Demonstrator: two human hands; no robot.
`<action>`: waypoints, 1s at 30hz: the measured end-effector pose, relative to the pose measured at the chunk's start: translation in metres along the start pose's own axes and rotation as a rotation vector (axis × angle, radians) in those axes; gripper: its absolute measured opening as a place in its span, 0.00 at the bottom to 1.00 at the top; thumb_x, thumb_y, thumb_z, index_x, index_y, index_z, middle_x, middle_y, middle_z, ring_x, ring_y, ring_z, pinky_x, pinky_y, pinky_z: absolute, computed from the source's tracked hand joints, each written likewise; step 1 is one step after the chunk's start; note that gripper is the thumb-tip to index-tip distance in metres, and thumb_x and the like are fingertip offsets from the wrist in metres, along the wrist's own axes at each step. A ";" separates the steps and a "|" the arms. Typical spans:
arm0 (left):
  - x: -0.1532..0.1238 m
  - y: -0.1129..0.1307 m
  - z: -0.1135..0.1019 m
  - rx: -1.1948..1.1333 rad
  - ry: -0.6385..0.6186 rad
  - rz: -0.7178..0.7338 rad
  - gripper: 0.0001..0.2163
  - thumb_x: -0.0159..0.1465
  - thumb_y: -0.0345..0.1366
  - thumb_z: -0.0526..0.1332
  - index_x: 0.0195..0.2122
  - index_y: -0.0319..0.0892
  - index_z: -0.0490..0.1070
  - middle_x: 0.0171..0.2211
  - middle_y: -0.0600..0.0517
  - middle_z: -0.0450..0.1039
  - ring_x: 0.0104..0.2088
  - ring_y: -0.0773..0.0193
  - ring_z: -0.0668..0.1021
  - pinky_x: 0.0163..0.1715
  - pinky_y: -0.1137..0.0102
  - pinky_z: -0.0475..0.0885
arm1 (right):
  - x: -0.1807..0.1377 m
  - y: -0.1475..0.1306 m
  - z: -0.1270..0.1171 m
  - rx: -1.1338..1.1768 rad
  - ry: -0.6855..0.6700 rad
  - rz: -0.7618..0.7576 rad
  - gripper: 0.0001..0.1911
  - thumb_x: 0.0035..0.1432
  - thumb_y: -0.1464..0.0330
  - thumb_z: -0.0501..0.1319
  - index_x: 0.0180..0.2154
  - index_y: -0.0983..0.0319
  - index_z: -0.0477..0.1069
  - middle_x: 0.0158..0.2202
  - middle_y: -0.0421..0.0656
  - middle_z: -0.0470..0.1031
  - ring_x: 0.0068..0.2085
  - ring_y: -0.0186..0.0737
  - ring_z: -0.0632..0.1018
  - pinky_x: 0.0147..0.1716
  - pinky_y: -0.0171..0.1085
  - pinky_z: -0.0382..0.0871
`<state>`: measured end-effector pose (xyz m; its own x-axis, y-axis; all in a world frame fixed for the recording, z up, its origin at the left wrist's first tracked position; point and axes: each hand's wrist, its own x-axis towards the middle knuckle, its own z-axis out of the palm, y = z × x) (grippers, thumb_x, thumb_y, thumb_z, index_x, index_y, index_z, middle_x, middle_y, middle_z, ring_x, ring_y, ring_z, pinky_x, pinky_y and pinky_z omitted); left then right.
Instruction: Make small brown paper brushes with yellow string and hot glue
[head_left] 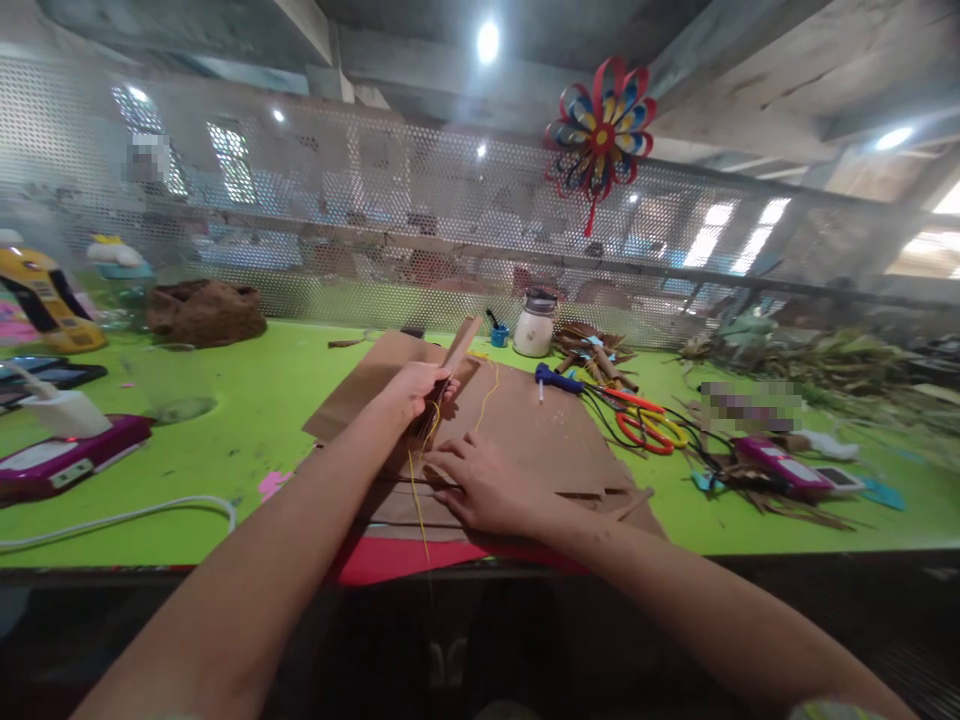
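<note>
1. We take the brown paper sheet (540,420) as our landmark; it lies flat in front of us on the green bench (247,440), a red sheet (375,562) showing under its near edge.
2. Over the sheet's left part, our left hand (426,390) has its grip closed on a folded brown piece (460,345), which stands tilted up from the sheet.
3. Our right hand (487,488) is low over the sheet's near part, its fingers spread apart; we cannot tell whether they touch the yellow thread (418,500) hanging beside them.
4. The step in hand, we judge, is managing thread around the folded piece; the next move calls for a steady left grip and a thread free of snags.
5. Beyond the sheet stands a white jug (534,328); at its right edge lies a blue-handled tool (559,378), and well to its left a purple power strip (75,455).
6. Behind everything past the sheet, a perforated screen (465,235) divides the room, with a flower ornament (602,138) hanging above.
</note>
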<state>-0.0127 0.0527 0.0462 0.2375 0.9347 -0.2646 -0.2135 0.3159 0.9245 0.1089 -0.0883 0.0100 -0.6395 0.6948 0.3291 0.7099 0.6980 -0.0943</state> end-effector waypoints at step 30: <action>0.021 -0.014 -0.038 -0.186 -0.056 0.079 0.05 0.62 0.27 0.55 0.34 0.34 0.69 0.19 0.51 0.68 0.17 0.73 0.70 0.18 0.78 0.68 | -0.022 -0.015 0.023 0.119 0.100 0.079 0.10 0.57 0.75 0.54 0.40 0.64 0.72 0.45 0.49 0.70 0.46 0.42 0.66 0.46 0.41 0.61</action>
<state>-0.0409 0.0741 0.0177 0.2641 0.9488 -0.1732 -0.4031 0.2717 0.8739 0.1056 -0.1103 -0.0177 -0.5461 0.7319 0.4075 0.7131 0.6614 -0.2324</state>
